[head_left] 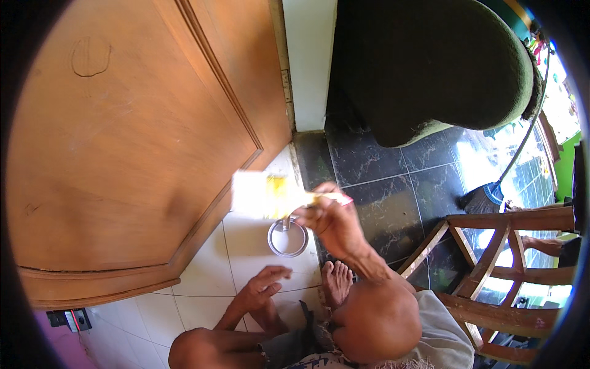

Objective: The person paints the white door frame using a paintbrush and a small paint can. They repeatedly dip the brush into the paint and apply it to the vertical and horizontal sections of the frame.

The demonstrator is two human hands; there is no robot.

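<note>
Brown door [135, 147] showed no obvious fresh coat, amt left unclear; R hand [335, 224] gripped brush [276, 197] nr it, L hand [259, 292] half-open, empty.

Strong daylight reaches me from about two o'clock and glares white off the glossy dark tile floor [375, 215] toward three, while the sofa [424, 61] at one o'clock sinks into near-black shadow. I see soft, dim shading on the brown door [141, 154] toward nine, and near center the paintbrush [264, 195] is blown out and motion-smeared, with the right-hand fingers [307, 216] blurred too. My fisheye bends straight lines outward and darkens to black around the rim.
</note>
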